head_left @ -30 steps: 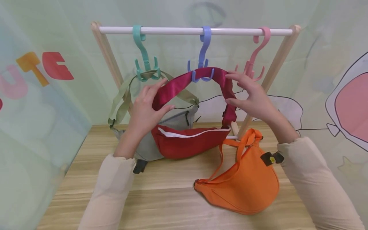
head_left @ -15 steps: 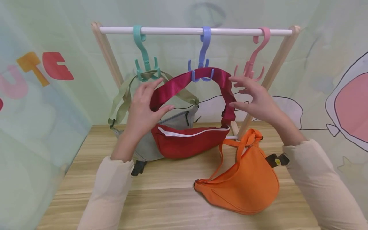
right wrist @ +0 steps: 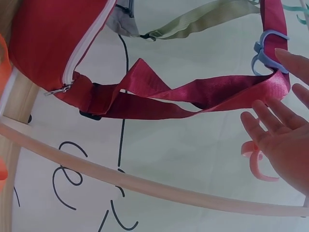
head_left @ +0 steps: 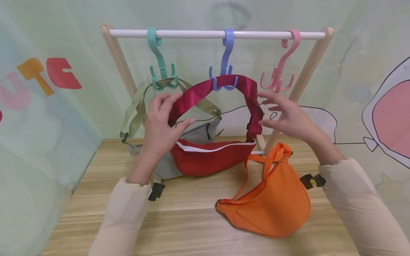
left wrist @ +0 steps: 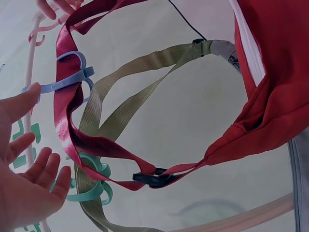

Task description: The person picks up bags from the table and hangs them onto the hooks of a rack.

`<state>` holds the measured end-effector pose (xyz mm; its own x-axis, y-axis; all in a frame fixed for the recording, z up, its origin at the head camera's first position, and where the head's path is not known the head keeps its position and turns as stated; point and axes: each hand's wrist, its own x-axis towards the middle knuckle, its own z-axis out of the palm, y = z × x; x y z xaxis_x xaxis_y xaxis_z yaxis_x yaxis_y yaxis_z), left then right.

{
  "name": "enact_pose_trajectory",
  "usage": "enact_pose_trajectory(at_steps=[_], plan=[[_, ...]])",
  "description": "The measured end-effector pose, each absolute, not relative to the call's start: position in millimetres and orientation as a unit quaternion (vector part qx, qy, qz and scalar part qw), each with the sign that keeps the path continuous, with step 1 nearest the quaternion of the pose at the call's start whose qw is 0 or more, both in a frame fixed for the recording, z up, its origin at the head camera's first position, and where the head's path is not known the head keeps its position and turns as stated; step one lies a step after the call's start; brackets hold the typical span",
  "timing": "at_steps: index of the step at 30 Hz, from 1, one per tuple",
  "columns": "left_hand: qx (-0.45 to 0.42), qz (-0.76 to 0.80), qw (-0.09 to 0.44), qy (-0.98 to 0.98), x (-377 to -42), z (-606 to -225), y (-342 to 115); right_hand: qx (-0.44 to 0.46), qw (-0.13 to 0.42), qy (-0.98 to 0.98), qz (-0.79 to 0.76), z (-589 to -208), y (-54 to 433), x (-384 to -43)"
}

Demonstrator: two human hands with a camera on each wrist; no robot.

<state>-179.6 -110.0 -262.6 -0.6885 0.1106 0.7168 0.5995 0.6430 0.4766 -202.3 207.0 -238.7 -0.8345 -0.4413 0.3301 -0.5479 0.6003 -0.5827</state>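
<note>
A red waist bag (head_left: 213, 161) with a white zip hangs by its shiny crimson strap (head_left: 198, 93) from the blue hook (head_left: 228, 53). Left of the strap is my left hand (head_left: 161, 122), fingers relaxed and thumb out, holding nothing. In the left wrist view that hand (left wrist: 34, 186) shows its spread fingers apart from the strap. My right hand (head_left: 288, 113) is at the strap's right side, fingers loosely extended and free of it. The right wrist view has the fingertips close by the crimson strap (right wrist: 231, 94). A black buckle (left wrist: 154, 178) joins strap and bag.
Behind, a grey bag (head_left: 166, 167) hangs by an olive strap (head_left: 136, 113) from the green hook (head_left: 161, 60). An orange bag (head_left: 272, 206) lies on the wooden table (head_left: 179, 227) at front right. A pink hook (head_left: 282, 60) shares the white rod (head_left: 192, 34).
My right hand has drawn away from the strap, right and slightly down. The left hand has shifted only slightly. The red bag stays hanging on the blue hook.
</note>
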Motion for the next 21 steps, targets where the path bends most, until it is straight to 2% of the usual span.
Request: enact_pose_trajectory(at_steps=[21], plan=[[-0.270, -0.362, 0.318, -0.834, -176, -275, -98, 0.281, 0.056, -0.893, 0.347, -251, 218, -202]])
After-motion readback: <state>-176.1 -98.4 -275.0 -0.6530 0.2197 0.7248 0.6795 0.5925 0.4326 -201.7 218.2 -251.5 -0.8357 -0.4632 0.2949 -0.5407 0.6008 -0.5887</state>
